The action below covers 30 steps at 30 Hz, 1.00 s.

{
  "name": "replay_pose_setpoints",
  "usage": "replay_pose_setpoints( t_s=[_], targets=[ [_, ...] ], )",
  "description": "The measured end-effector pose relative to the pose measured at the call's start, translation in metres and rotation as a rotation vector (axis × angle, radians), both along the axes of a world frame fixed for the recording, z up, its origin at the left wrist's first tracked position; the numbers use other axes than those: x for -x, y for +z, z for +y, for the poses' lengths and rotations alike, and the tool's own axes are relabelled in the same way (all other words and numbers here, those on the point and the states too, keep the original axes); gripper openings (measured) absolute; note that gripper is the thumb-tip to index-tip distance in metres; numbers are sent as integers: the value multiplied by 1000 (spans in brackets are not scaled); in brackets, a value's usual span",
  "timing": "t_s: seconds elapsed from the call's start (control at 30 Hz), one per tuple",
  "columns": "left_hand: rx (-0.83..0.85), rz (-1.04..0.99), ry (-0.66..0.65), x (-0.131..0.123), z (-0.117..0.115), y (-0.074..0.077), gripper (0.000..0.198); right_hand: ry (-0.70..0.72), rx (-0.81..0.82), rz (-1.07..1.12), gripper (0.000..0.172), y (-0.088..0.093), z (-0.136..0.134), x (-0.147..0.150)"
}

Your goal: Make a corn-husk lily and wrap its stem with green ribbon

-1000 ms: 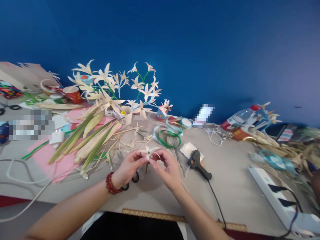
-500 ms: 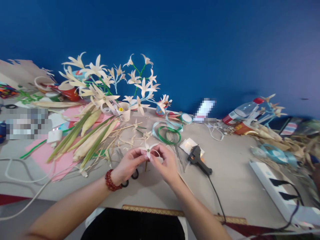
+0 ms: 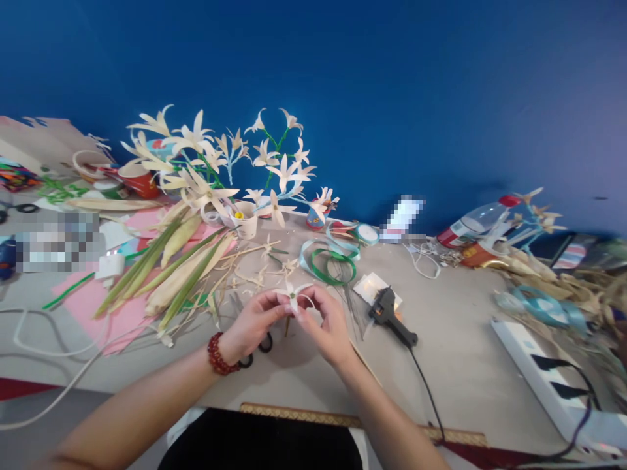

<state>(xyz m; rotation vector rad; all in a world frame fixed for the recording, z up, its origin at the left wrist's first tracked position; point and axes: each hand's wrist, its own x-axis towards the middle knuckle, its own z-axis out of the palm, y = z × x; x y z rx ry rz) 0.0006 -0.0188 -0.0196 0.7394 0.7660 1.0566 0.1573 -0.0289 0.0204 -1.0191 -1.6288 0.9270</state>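
Between both hands is a small white artificial flower (image 3: pixel 292 297) with narrow curved petals. My left hand (image 3: pixel 255 320), a red bead bracelet at its wrist, pinches the flower's left side. On the other side my right hand (image 3: pixel 326 323) grips a petal between thumb and fingers. A short brown stem shows below the flower. Scissors (image 3: pixel 246 360) with black handles lie partly hidden under my left hand. Right of my hands a black glue gun (image 3: pixel 392 316) rests by a white pad. Green ribbon (image 3: pixel 334 264) lies in loops just beyond them.
Corn husks (image 3: pixel 189 274) lie on pink paper at the left. Finished-looking husk flowers (image 3: pixel 206 186) stand at the back near a white cup (image 3: pixel 246 220). A bottle (image 3: pixel 477 222) and a power strip (image 3: pixel 533 372) are at the right. The glue gun's cord runs to the front edge.
The whole view has shifted slightly, so things sit a little further right. Both hands keep their hold on the flower with hardly any movement.
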Motion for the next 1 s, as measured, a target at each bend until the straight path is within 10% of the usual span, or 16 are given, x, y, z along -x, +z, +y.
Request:
replay_pose_setpoints(
  t_s=[1.0],
  targets=[
    [38,-154,-103,0,2,-1,13,-14,131,30,10,-5,-5,-10]
  ],
)
